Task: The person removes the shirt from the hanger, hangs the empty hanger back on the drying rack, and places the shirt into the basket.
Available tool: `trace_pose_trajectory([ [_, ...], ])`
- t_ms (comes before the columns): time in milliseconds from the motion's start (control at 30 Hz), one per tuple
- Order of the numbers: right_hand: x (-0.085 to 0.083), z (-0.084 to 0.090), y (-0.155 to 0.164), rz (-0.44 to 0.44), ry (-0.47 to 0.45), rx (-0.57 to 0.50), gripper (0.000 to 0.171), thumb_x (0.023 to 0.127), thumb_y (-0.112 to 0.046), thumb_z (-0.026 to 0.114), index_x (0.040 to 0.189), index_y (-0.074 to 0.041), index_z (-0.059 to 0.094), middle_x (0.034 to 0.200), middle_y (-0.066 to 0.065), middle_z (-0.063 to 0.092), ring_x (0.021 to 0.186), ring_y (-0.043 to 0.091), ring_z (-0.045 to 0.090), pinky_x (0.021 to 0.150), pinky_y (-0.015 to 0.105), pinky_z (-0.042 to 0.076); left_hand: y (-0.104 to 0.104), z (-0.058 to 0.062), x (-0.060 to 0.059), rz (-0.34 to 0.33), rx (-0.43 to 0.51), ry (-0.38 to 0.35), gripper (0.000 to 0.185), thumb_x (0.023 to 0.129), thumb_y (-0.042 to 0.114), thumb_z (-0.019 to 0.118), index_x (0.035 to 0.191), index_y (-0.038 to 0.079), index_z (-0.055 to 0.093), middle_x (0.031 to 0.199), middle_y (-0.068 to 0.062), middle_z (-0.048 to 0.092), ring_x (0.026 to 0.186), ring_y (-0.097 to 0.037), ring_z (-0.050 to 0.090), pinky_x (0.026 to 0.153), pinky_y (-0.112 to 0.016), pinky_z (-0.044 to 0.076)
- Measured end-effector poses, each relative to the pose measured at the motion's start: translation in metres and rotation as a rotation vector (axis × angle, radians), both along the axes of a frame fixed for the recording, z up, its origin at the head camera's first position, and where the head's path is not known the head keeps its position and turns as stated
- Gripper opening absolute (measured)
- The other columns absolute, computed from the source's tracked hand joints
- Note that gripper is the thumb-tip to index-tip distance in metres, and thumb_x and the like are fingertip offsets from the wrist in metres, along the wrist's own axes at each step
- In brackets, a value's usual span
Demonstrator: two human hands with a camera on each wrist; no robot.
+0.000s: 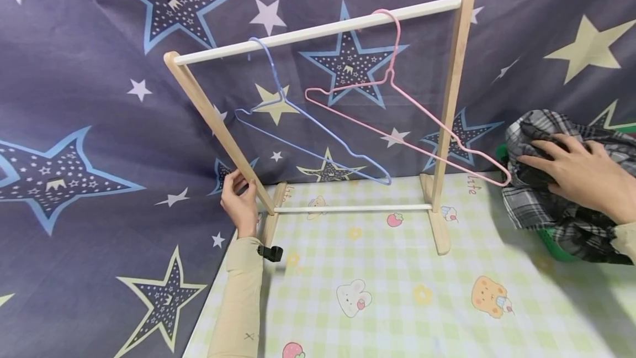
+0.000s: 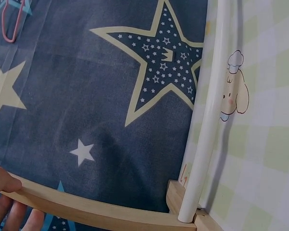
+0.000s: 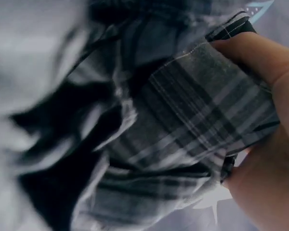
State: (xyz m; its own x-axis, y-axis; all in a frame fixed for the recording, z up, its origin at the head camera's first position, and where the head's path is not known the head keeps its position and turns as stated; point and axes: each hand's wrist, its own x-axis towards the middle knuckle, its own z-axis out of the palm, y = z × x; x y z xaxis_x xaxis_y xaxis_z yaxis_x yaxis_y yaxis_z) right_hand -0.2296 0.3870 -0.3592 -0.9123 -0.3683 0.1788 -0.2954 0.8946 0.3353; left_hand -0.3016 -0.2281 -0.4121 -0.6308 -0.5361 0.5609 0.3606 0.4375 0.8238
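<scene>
A small wooden clothes rack (image 1: 449, 104) with a white top rod stands on the checked table cover (image 1: 397, 303). A blue hanger (image 1: 298, 120) and a pink hanger (image 1: 397, 104) hang from the rod. My left hand (image 1: 240, 202) grips the rack's slanted left leg (image 2: 86, 208) near its base. My right hand (image 1: 578, 173) grips a grey plaid garment (image 1: 541, 209) bunched at the right edge; the plaid cloth (image 3: 183, 130) fills the right wrist view, with my fingers (image 3: 260, 62) curled into it.
A dark star-print cloth (image 1: 74, 126) hangs as a backdrop behind and left of the table. A green basket (image 1: 558, 247) shows under the plaid garment. The rack's white lower rod (image 2: 209, 115) runs along the table's back edge.
</scene>
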Motion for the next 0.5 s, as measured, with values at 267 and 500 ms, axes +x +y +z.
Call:
trace_pose_trajectory([
  [267,0.013,-0.010,0.030,-0.011,0.104,-0.134,0.081,0.056,-0.003,0.091,0.128,-0.003,0.055,0.132,0.032,0.043,0.120,0.056,0.036,0.093,0.072,0.036,0.001,0.000,-0.001,0.026,-0.004,-0.026,0.035,0.084,-0.007,0.072,0.117,0.003,0.070,0.111,-0.017,0.071,0.101,-0.031,0.068,0.083,-0.049,0.058],
  [500,0.019,-0.038,0.061,0.151,0.217,-0.346,0.105,0.085,-0.078,-0.003,0.145,-0.004,0.041,0.126,0.036,0.043,0.121,0.057,0.034,0.111,0.067,0.021,0.001,-0.001,-0.001,0.013,0.000,0.002,0.035,0.083,-0.009,0.072,0.116,0.003,0.070,0.109,-0.019,0.071,0.100,-0.033,0.068,0.083,-0.052,0.057],
])
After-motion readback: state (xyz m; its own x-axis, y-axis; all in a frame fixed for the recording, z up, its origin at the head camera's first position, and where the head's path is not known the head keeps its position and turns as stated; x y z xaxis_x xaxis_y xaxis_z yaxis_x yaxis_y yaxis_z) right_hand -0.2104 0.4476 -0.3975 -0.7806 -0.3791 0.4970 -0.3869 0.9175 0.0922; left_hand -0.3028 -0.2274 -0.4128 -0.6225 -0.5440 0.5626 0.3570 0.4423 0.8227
